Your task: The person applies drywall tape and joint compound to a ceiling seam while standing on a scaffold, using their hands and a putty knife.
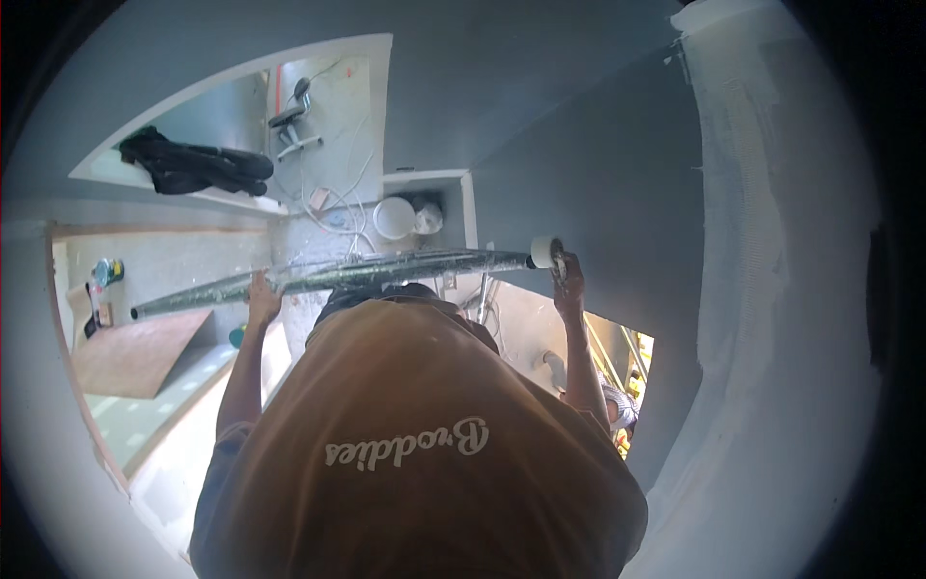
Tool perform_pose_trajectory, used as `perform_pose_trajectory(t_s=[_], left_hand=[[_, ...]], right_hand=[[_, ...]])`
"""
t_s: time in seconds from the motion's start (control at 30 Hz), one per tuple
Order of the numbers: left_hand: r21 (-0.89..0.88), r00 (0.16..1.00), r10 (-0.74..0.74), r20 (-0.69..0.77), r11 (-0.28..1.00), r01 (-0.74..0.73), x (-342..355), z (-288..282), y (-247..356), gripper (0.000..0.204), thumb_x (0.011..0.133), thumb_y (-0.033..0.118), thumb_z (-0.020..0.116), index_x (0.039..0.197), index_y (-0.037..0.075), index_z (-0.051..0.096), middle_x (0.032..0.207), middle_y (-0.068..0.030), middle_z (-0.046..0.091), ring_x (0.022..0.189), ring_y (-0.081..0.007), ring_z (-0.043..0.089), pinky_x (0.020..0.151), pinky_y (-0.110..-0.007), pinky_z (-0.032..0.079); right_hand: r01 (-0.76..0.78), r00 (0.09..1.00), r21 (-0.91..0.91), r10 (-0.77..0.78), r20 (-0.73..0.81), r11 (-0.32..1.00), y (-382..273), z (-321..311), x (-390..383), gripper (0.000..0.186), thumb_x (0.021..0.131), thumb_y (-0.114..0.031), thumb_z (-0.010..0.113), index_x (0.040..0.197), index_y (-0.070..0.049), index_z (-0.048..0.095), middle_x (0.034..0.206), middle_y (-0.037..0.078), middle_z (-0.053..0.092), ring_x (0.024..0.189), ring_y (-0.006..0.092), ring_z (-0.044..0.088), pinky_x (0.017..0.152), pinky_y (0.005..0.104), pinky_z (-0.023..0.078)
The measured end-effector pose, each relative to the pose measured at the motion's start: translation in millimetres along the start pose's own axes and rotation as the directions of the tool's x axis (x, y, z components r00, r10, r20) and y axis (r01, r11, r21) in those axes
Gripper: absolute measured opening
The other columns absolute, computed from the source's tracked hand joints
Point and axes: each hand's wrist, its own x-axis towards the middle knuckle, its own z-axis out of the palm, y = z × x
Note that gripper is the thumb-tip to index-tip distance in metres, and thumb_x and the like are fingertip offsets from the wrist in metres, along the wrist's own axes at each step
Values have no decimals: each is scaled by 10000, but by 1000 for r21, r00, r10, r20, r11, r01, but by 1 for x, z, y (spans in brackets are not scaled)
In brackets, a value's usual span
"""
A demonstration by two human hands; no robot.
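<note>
A long, splattered metallic tube point(405, 270) lies crosswise in front of my torso, its narrow left end reaching past my left hand point(262, 297), whose fingers are closed round it. A white roll point(543, 252) sits at the tube's right end. My right hand point(568, 282) is closed on that end, just beside and below the roll; exactly which part the fingers grip is partly hidden. My brown shirt fills the lower middle of the view and hides what lies beneath.
Dark grey walls point(617, 164) and a pale, textured strip point(743, 212) surround me. A white bucket point(394, 219), cables, a chair point(294, 125) and dark draped fabric point(193, 164) lie beyond. Leftward are a plywood board point(135, 357) and cans. Part of another person in striped clothing point(619, 405) shows at lower right.
</note>
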Motion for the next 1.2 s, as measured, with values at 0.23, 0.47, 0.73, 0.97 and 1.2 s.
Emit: perform_pose_trajectory(t_s=[0.23,0.47,0.73,0.97,1.2], left_hand=[[-216,992,39,120,976,-12,32,-30,80,695,948,455,704,1381,-60,531,1378,-293,590,1282,-447,570,1097,-482,443],[-963,786,560,261,208,172,60,-170,276,603,1083,476,495,1502,44,465,1444,-147,580,1286,-283,596,1067,-477,485],[-960,759,605,242,38,276,70,-213,303,469,1050,355,593,1392,34,585,1305,-97,657,1204,-217,630,1010,-466,520],[-996,906,418,64,-26,83,56,-232,301,273,1025,226,642,1230,45,636,1198,-80,667,1125,-187,643,974,-411,534],[-969,945,269,-189,107,-224,35,-253,315,271,959,53,675,1218,45,593,1197,-64,625,1115,-178,621,990,-400,535]], right_hand=[[-221,971,281,182,158,934,-136,1,71,388,949,-205,750,1263,-26,611,1005,83,683,889,160,591,787,327,513],[-349,863,784,-152,483,513,-260,83,102,588,825,-94,863,1343,-29,592,1198,62,676,1102,153,618,913,334,539],[-53,756,700,-430,494,712,-298,134,143,811,716,-207,960,1386,-55,529,1304,95,629,1218,191,600,1039,365,512],[59,810,638,-411,419,768,-311,146,154,725,771,-122,908,1377,-49,518,1326,112,618,1170,189,620,1005,353,524],[-338,819,899,-384,427,279,-331,138,158,586,850,-5,765,1378,-30,514,1238,95,631,1080,201,626,877,360,548]])
